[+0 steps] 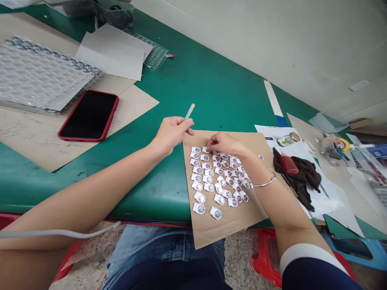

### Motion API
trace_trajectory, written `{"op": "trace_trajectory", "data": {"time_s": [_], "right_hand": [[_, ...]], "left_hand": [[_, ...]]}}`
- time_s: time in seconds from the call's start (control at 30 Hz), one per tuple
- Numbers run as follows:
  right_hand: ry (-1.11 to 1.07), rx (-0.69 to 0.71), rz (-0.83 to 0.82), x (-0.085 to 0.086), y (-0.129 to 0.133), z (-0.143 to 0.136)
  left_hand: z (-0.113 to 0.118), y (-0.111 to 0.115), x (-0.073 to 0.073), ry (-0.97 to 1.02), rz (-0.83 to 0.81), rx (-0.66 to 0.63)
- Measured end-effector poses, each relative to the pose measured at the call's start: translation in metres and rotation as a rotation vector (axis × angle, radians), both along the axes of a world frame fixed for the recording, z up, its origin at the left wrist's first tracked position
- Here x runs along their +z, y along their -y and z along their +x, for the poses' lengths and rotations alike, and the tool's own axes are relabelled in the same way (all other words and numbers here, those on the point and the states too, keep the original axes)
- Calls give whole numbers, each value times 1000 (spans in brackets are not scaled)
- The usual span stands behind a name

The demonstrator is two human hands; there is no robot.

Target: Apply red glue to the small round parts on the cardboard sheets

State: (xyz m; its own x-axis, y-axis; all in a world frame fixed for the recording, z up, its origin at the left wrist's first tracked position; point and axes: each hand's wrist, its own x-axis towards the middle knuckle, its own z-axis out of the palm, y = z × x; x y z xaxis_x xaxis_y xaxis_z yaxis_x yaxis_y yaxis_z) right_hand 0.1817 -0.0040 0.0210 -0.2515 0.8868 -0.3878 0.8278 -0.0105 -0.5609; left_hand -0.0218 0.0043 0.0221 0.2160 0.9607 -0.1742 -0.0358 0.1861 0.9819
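Observation:
My left hand (172,133) is closed around a slim whitish stick with a yellow tip (190,111), which points up and away above the green table. Beside it, my right hand (225,143) reaches down with bent fingers pinched at a small white tag with a round silver piece (206,150) in the top row. Its thumb side partly hides that tag. Several similar tags (199,208) lie in rough rows on a brown paper sheet (211,231). My right forearm covers some of those at the right.
A red-cased phone (89,116) and a bubble-textured clear tray (39,76) lie at left on brown paper. To the right are a dark cloth (305,173), a red bottle (288,164) and a glass jar (288,139). A white cable (60,233) crosses my left forearm.

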Motion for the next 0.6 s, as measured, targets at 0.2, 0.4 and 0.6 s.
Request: {"op": "trace_trajectory", "data": {"time_s": [0.2, 0.4, 0.6], "right_hand": [[34, -60, 72, 13, 9, 11], [474, -457, 420, 37, 54, 124], [833, -590, 370, 8, 105, 247]], "left_hand": [[-5, -3, 7, 151, -84, 31], [-6, -8, 3, 300, -64, 114], [2, 0, 0, 420, 93, -6]]}}
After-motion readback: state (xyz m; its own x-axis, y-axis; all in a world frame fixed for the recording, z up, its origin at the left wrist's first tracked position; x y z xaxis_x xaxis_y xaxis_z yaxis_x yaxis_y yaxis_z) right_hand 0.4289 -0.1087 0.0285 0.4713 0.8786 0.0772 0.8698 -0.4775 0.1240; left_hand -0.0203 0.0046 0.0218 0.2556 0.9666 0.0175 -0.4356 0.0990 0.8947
